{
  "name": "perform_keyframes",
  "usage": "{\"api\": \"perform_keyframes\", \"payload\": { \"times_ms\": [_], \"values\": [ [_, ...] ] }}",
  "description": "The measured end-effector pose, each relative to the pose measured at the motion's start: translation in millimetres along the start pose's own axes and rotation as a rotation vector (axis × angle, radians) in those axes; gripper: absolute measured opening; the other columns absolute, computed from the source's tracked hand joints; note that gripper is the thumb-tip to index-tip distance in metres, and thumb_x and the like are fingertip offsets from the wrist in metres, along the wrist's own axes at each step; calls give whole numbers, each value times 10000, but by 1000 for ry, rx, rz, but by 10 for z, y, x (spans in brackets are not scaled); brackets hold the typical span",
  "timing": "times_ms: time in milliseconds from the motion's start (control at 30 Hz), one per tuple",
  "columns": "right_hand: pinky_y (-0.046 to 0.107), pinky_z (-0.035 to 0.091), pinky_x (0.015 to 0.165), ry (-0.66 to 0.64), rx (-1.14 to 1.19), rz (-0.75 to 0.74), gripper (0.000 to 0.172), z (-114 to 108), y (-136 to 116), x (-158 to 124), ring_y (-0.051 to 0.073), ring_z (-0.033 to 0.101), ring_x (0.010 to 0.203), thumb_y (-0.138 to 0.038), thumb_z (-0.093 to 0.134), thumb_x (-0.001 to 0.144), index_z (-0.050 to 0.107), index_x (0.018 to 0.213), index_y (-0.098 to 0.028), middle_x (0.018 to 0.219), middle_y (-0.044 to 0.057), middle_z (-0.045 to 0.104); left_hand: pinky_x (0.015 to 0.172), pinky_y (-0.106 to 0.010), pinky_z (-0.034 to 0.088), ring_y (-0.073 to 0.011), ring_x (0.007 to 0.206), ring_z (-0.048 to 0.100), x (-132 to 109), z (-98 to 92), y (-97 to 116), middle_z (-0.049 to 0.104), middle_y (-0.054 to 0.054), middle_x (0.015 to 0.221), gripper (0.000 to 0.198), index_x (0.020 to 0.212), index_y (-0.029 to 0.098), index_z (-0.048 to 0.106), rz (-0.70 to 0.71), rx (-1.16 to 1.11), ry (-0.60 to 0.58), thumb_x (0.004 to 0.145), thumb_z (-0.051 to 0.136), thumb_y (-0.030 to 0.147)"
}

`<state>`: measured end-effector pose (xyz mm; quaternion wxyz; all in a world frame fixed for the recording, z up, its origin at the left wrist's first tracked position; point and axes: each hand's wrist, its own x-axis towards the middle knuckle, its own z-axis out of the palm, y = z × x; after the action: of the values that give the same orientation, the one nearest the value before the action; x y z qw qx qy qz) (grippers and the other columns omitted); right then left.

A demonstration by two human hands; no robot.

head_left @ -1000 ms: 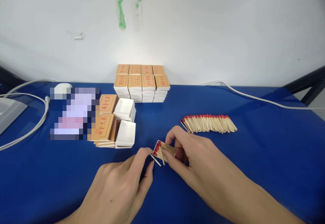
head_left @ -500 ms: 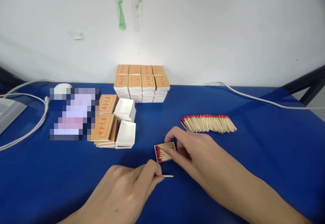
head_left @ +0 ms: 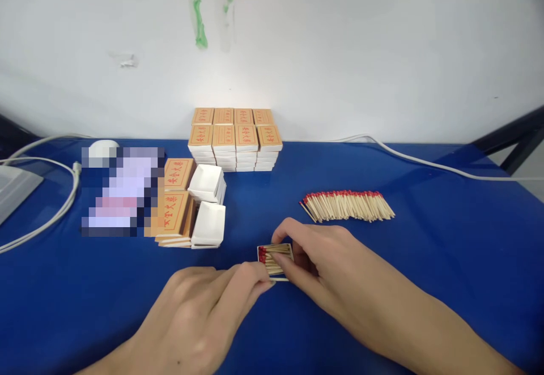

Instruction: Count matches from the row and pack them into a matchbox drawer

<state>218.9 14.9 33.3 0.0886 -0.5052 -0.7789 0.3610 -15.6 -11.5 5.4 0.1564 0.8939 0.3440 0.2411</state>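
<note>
A small white matchbox tray (head_left: 258,253) full of red-headed matches (head_left: 274,269) lies in front of me, heads to the left. My right hand (head_left: 325,261) is closed around its right end, with the thumb over the matches and the index finger bent behind the far wall. A single match (head_left: 279,279) is pinched between the thumb and index finger of my left hand (head_left: 216,307), right by the tray's near side. That match's head is hidden in my fingers. Beyond my right hand, a row of loose matches (head_left: 348,206) lies with heads pointing away.
Orange matchboxes (head_left: 235,137) stand stacked by the wall. To the left are orange matchbox sleeves (head_left: 176,211) beside stacked white trays (head_left: 209,223), then a blurred-out phone (head_left: 127,188) and a white mouse (head_left: 104,151). White cables (head_left: 425,164) run along both sides of the blue table (head_left: 450,239).
My left hand has moved its match away from me, up against the tray's near side. My right hand stays at the tray with its thumb over the matches. The view has shifted slightly.
</note>
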Motion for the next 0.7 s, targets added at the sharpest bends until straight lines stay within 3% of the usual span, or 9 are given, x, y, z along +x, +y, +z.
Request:
{"api": "perform_keyframes", "payload": {
  "times_ms": [300, 433, 567, 700],
  "values": [
    [305, 393, 578, 14, 23, 8, 170, -24, -2, 6, 155, 623, 711, -270, 611, 1101, 592, 933, -249, 839, -36, 700, 457, -342, 365, -144, 475, 574, -3, 85, -29, 660, 55, 725, 94, 1072, 196, 581, 64, 21, -50, 1122, 534, 132],
    [307, 411, 579, 3, 2, -15, 177, -9, 21, -21, 156, 621, 683, -266, 591, 1108, 611, 932, -250, 840, -26, 696, 487, -330, 409, -141, 525, 643, -14, 71, -26, 713, 48, 784, 67, 1114, 199, 576, 32, 6, -43, 1126, 543, 141],
    [311, 442, 603, 21, 2, -69, 181, -6, 54, -57, 163, 654, 685, -234, 542, 1123, 639, 971, -250, 857, -5, 722, 499, -298, 442, -124, 527, 674, -28, 64, -59, 717, 55, 769, 144, 1004, 221, 540, -13, -11, -33, 1140, 532, 176],
    [313, 454, 628, 36, -36, -87, 231, -54, 42, -76, 173, 664, 693, -218, 496, 1133, 631, 949, -250, 849, 6, 719, 472, -289, 423, -116, 497, 661, -1, 68, -71, 713, 68, 749, 92, 1102, 214, 583, -35, -5, -28, 1153, 508, 198]
  ]
}}
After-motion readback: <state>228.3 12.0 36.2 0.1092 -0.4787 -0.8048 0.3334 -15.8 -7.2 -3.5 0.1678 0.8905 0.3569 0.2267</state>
